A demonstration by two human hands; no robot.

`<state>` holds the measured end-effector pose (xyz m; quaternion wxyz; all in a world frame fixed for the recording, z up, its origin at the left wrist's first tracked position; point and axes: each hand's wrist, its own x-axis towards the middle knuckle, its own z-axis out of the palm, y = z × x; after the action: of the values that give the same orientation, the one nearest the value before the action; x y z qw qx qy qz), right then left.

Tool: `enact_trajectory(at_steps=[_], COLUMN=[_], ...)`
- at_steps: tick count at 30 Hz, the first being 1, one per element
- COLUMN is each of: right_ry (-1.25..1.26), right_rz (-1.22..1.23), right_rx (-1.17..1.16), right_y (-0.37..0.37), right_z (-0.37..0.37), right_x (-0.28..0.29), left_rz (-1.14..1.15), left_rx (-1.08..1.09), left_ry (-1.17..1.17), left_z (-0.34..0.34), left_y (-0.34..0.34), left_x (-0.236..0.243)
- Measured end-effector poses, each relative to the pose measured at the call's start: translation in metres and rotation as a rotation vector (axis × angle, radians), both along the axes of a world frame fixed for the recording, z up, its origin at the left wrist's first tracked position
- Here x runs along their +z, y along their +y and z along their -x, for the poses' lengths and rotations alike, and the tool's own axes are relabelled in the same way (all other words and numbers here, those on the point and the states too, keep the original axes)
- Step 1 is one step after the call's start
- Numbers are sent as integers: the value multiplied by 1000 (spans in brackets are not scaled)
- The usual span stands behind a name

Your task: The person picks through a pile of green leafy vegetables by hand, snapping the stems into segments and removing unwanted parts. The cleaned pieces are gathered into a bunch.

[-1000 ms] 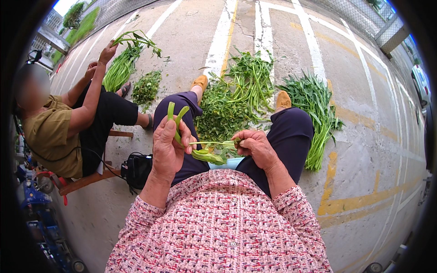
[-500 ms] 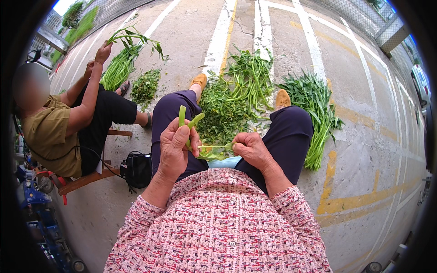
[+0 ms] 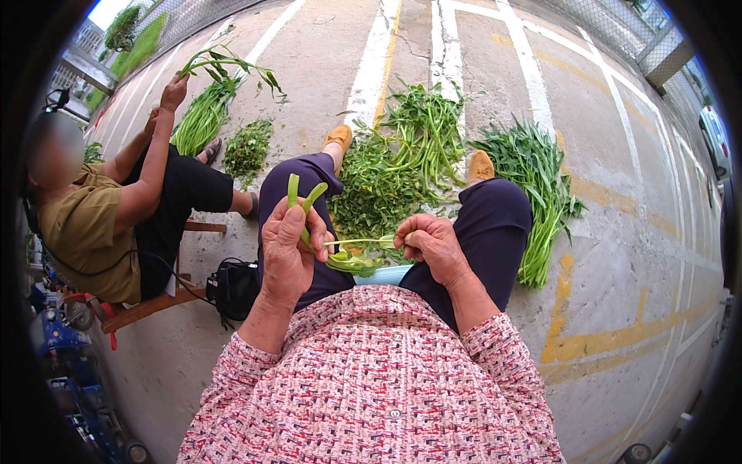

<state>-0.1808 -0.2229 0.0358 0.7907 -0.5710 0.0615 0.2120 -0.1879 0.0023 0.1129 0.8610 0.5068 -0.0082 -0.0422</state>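
Observation:
Over my lap, my left hand [image 3: 286, 251] is closed around short pieces of water spinach stem [image 3: 294, 188], whose cut ends stick up above the thumb. A crumpled green leaf [image 3: 353, 264] hangs from beneath its fingers. Between the hands stretches a thin pale leaf stalk [image 3: 359, 241], its near end at my left fingertips. My right hand [image 3: 434, 247] pinches the leafy end of that stalk between thumb and fingers. Beyond my knees, on the ground between my feet, lie a heap of loose leaves [image 3: 371, 185] and a loose pile of long-stemmed greens [image 3: 425, 127].
A bundle of long-stemmed greens [image 3: 533, 185] lies beside my right leg. At left another person [image 3: 93, 224] sits on a wooden stool, holding up a leafy stalk [image 3: 232, 64], near a bundle [image 3: 202, 120] and a small leaf heap [image 3: 247, 147]. A black bag [image 3: 234, 288] rests by my left leg.
My left hand has shifted slightly left with the stems, and the thin stalk now shows longer between my hands. The hanging leaf has turned and bunched up.

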Motion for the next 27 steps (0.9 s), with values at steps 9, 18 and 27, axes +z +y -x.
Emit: enact_trajectory(at_steps=[9,18,27], right_ry=[31,-181,-290], right_rz=[-68,102,579], right_rx=[177,214,7], right_y=[-4,-1,6], right_z=[-1,4,5], right_x=[10,0,-30], left_rz=[13,-30,-183], left_rx=[-50,-60,-63], left_ry=[9,2,-17], left_z=[-2,0,9], left_y=[-2,-6,-15], left_x=[-6,-9,-14])
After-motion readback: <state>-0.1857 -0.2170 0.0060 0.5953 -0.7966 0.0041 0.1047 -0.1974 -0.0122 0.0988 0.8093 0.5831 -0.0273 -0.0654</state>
